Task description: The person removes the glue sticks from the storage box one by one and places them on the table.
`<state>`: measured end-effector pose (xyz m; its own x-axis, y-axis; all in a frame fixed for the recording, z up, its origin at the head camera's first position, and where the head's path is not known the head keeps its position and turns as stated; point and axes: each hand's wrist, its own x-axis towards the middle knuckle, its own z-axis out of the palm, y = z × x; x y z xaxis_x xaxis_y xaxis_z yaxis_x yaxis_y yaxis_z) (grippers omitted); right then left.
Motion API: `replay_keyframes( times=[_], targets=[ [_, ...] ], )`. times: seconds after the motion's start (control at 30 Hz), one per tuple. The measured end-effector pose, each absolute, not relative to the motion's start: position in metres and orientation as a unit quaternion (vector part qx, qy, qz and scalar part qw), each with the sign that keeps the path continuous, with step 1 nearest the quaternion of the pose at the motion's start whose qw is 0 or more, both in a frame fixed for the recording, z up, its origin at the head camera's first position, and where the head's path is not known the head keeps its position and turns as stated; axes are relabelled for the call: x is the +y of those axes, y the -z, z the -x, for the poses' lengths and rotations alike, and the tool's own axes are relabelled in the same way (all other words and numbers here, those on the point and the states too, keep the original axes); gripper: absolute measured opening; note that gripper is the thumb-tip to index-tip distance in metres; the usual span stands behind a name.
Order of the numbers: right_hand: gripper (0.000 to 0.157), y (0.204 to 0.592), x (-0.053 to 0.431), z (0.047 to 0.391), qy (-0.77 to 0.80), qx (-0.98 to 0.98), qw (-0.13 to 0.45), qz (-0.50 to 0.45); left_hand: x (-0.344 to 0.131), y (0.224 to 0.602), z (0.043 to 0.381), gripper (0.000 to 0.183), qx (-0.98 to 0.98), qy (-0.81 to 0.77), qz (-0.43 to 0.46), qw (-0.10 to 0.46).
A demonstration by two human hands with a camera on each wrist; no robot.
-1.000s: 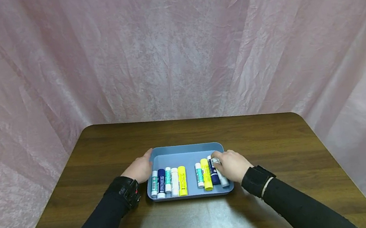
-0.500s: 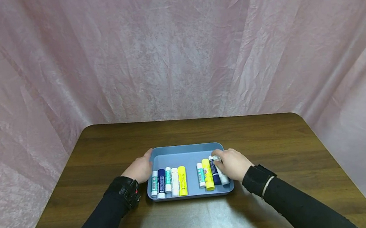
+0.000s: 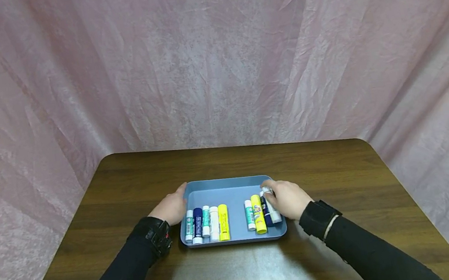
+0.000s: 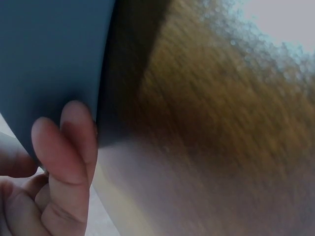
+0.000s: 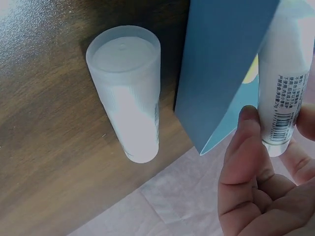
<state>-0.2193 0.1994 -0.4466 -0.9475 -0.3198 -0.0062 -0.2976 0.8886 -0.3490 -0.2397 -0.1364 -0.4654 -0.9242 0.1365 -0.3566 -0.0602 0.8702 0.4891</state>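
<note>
A blue tray lies on the table, holding two groups of glue sticks. My left hand grips its left wall; in the left wrist view curled fingertips press the outside of that wall. At the tray's right end, my right hand pinches a white glue stick with a barcode between thumb and fingers. Beside it, to the left, lie a dark blue stick, a yellow stick and a white-and-green stick.
The left group includes a yellow stick, a white stick and a dark blue stick. Outside the tray, another white glue stick is on the wooden table, seen in the right wrist view. A pink curtain hangs behind.
The right-hand group of sticks has shifted to the right in the tray. My right hand has moved slightly right with the white glue stick. The left hand has stayed put.
</note>
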Motion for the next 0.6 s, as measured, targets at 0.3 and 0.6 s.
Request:
replay_keyframes(
  times=[0.3,0.6],
  targets=[
    [0.030,0.438,0.205,0.223,0.203,0.968,0.023,0.148,-0.137,0.465,0.240,0.060,0.947,-0.253,-0.020,0.195],
    [0.031,0.432,0.210,0.226,0.219,0.965,0.026,0.140,-0.136,0.466,0.242,0.061,0.946,-0.255,-0.015,0.199]
  ],
)
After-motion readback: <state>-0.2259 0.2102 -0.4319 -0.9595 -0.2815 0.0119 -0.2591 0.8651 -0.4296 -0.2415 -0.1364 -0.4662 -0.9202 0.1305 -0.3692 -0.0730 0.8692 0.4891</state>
